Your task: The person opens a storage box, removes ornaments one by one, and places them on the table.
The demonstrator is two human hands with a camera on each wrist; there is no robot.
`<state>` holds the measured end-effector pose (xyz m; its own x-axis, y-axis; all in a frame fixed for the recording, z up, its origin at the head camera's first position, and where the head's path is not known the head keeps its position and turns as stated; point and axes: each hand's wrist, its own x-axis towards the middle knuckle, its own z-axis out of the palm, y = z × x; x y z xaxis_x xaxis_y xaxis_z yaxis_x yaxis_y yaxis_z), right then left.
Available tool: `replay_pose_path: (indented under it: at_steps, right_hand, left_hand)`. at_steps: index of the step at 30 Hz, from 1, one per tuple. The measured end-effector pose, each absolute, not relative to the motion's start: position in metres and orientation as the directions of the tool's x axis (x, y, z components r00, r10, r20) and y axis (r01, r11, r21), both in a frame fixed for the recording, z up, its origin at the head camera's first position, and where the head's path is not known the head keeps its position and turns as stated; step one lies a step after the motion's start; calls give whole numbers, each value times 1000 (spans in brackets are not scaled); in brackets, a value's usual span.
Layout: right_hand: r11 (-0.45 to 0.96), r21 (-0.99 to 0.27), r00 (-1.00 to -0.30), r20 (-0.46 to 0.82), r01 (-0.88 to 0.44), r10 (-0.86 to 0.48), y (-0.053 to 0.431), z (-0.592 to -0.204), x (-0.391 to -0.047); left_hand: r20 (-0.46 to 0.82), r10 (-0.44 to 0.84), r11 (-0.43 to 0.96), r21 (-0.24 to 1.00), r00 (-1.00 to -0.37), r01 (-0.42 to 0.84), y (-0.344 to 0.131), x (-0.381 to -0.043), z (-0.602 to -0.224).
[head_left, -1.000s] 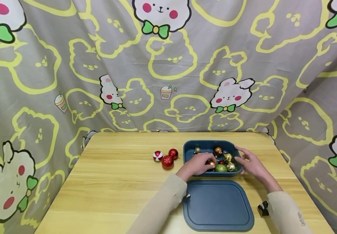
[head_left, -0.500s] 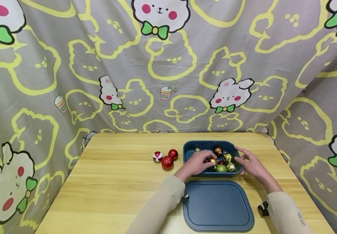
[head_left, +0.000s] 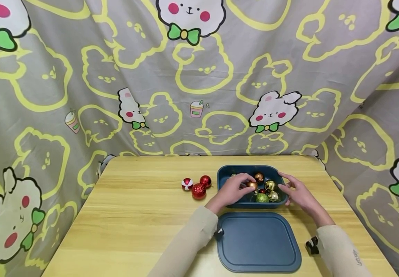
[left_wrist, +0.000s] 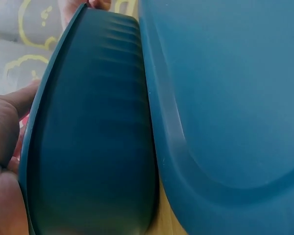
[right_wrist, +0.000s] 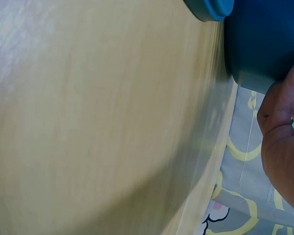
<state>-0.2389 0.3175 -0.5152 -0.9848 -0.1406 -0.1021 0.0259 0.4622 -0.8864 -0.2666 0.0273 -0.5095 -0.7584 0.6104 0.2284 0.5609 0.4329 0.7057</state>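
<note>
A dark blue box [head_left: 251, 205] with several Christmas baubles in it stands on the table. Over its left half, my left hand [head_left: 233, 189] pinches a copper bauble [head_left: 252, 185] between fingers and thumb. The box wall hides most of these fingers in the left wrist view. My right hand [head_left: 298, 194] grips the box's right end, also seen in the right wrist view. Near the copper bauble lie a green bauble [head_left: 262, 198], a gold bauble [head_left: 270, 185], a pale gold bauble [head_left: 273, 196] and a brown-orange bauble [head_left: 259, 177].
Left of the box sit a large red bauble [head_left: 198, 191], a smaller red bauble [head_left: 205, 181] and a red-and-white bauble [head_left: 187, 184]. A flat blue lid [head_left: 259, 242] lies in front of the box. Behind the wooden table [head_left: 133, 215] hangs a patterned curtain [head_left: 220, 77].
My left hand has shifted slightly up and away within the box, and the copper bauble has moved with it. The right hand stays at the box's right end.
</note>
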Motion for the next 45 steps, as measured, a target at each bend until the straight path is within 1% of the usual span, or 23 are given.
replay_pose_path:
  at_steps: [7,14,21,26,32,39,45]
  right_hand:
    - [453,-892,-986,-88,14,-144,319,-514,-241]
    - [456,-890,-985,-91,14,-147,319,-516,-239]
    - [459,-888,-986,-92,16,-143,317,-516,-239]
    - [456,-890,-983,-104,24,-151,317,-517,-239]
    - [467,-884,-985,-98,19,-145,319,-518,-241]
    - [456,-890,-983,-97,17,-154,317,-518,-241]
    - [453,-891,-983,-99,19,-155,317,-516,-239]
  left_hand:
    - [278,581,385,734,-765,560,26,-269,-504]
    - [286,552,366,762,-784,535,15,-267,-497]
    - [269,524,330,811,-808,484,-2,-265,-485]
    - [258,485,341,824,-835,452,-14,-266,-482]
    - [274,447,345,825,-851,447,-29,-270,-479]
    - [293,405,304,850,-866,430,-48,-273,-477]
    - [301,379,313,848,-875,427,-65,-275,-477]
